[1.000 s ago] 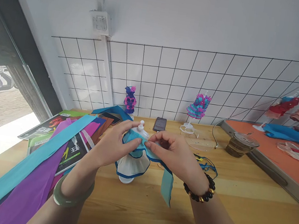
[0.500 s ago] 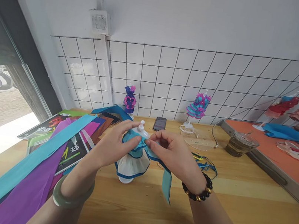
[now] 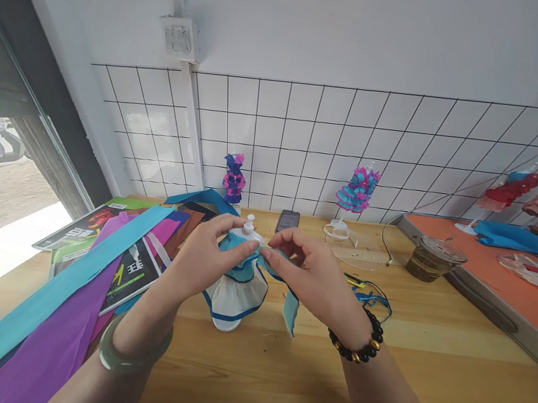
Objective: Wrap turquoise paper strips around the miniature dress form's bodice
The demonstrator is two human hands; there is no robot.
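A small white doll mannequin (image 3: 249, 224) stands on the table, wearing a tiny dress (image 3: 237, 296) with a cream skirt edged in blue and a light-blue ruffle at the top. My left hand (image 3: 213, 254) is closed round the bodice, thumb pressing the ruffle at the front. At the mannequin's right side, thumb and forefinger of my right hand (image 3: 306, 271) pinch a light-blue strip (image 3: 289, 312) with a dark-blue edge. Its free end hangs below my right hand. The strip's other end meets the bodice between both hands; how it is joined there is hidden.
Magazines (image 3: 129, 275) and long blue and purple paper strips (image 3: 53, 324) lie at left. A phone (image 3: 288, 222), a dressed mannequin (image 3: 234, 179) and another (image 3: 357, 191) stand along the wall. Right are blue trimmings (image 3: 373, 299), a cup (image 3: 435, 260) and an orange board (image 3: 535, 315).
The mannequin has tipped or shifted slightly to the left. The hanging end of the strip has moved left and up, and my fingertips have come a little closer together.
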